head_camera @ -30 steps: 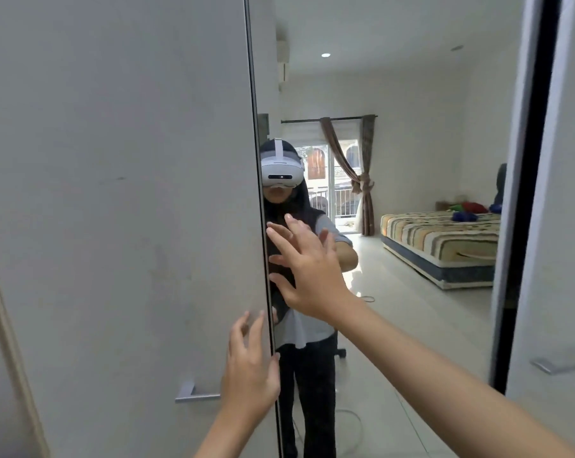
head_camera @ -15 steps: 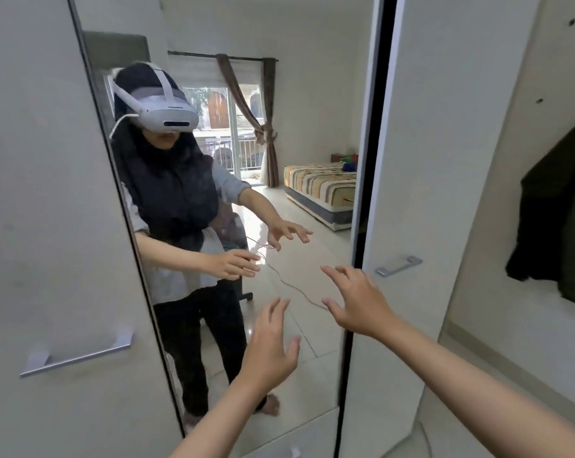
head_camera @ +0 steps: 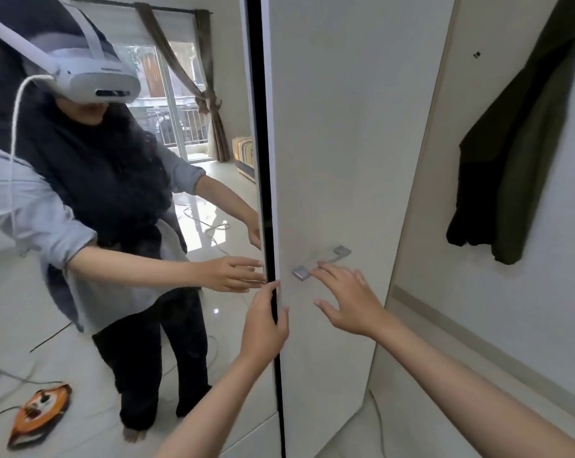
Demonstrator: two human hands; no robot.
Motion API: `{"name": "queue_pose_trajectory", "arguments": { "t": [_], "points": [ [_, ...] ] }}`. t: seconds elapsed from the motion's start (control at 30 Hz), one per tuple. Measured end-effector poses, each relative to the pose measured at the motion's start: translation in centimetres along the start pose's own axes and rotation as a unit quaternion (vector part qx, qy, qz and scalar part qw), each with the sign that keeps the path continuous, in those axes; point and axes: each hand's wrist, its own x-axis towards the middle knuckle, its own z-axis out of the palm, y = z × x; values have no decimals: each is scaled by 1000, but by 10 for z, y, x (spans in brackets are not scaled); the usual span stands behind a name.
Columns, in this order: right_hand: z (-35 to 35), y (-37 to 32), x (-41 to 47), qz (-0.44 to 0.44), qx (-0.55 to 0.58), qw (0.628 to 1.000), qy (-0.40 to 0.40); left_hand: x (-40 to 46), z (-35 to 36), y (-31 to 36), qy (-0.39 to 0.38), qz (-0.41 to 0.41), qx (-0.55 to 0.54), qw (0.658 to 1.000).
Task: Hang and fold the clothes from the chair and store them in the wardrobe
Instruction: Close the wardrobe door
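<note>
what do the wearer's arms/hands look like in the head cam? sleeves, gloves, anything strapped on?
Both forearms are bare to the frame edge. The left hand and right hand wear no gloves, rings, watch or straps. The mirror reflection shows light grey sleeves ending near the elbows.

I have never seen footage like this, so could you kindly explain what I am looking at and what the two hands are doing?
There is no machine here: a person wears a camera on the head, so the single picture looks forward and down along their own arms. They face a wardrobe. The mirror door shows their reflection wearing the headset. The left hand touches the edge of the white door, fingers straight. The right hand is spread open, fingertips at the metal handle. Nothing is held. A dark garment hangs on the wall to the right.
</note>
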Motion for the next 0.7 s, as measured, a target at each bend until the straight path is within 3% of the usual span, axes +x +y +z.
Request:
{"name": "queue_pose_trajectory", "arguments": {
  "t": [0.13, 0.27, 0.43, 0.7],
  "points": [
    [10, 10, 6, -15, 43, 998, 38, 6, 12, -2, 71, -40, -95, 992],
    [22, 3, 16, 28, 173, 980, 90, 10, 15, -3, 101, -61, -144, 982],
    [24, -7, 16, 87, 309, 933, 161, 2, 15, 1, 98, -44, -179, 978],
    [9, -11, -1, 152, 365, 898, 192, -9, 21, -2, 48, -26, -239, 969]
  ]
}}
